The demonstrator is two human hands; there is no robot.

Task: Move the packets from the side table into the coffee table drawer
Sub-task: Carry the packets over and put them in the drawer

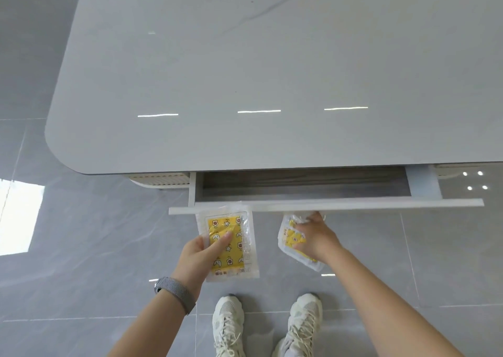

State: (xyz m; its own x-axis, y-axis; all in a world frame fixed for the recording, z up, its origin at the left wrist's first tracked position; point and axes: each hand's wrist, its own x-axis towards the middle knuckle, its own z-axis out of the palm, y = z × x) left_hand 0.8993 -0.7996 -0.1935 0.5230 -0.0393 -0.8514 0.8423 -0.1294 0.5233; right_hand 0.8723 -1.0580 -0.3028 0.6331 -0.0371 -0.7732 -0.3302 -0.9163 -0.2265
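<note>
My left hand (201,253) grips a flat packet (231,245) with a yellow cartoon print and clear edges, its top just under the drawer front. My right hand (313,237) holds a second, crumpled packet (292,243) of the same kind while its fingers reach up to the underside of the drawer front (353,204). The coffee table drawer (299,190) is pulled partly out; its dark grey inside shows nothing in the visible part.
The glossy grey coffee table top (258,70) fills the upper view, with a rounded left corner. Grey tiled floor (81,234) lies around it. My two white sneakers (266,326) stand just in front of the drawer.
</note>
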